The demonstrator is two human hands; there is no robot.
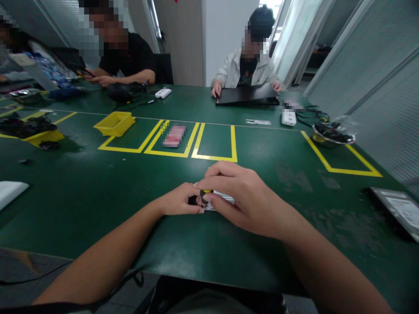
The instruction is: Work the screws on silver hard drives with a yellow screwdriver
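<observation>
The wide green matted table [98, 205] carries the work near its front edge, close to my body. My right hand [244, 200] covers a small flat silver-grey metal part [222, 198], its fingers pressing down, apparently to steady it. My left hand [180, 201] meets it from the side, fingers pinched on a small yellow-and-black tool [200, 196] standing at the part's left edge.

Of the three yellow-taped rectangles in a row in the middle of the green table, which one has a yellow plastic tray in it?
The leftmost taped rectangle: the yellow plastic tray sits on its far left corner. The middle one holds a pinkish item; the right one shows only table.
</observation>
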